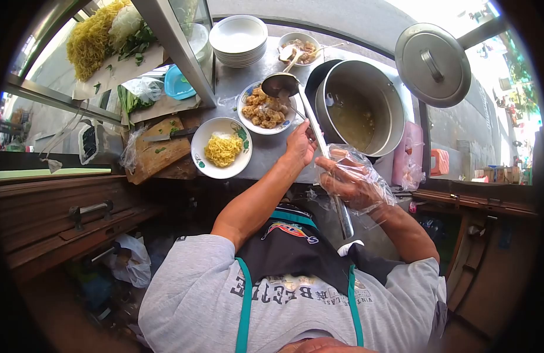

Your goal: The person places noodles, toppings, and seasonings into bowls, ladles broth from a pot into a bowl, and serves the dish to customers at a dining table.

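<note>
A plastic bag covers my right hand (355, 179), which is closed round the long metal handle of a ladle (280, 86). The ladle's dark bowl hangs over the edge of a bowl of brown fried-looking chunks (263, 109). My left hand (301, 144) is closed on the thin handle of a metal spoon (296, 110), whose head is at the chunks and partly hidden. Left of it stands a white bowl (201, 160) with yellow noodles (222, 150) and some greens. A large pot (395, 112) of cloudy broth stands beyond my right hand.
Stacked white bowls (238, 35) and a bowl of meat pieces with a spoon (299, 49) stand at the back. A knife (169, 135) lies on the cutting board (160, 156). Noodles (95, 41) fill the glass case at left. A pot lid (432, 65) hangs at right.
</note>
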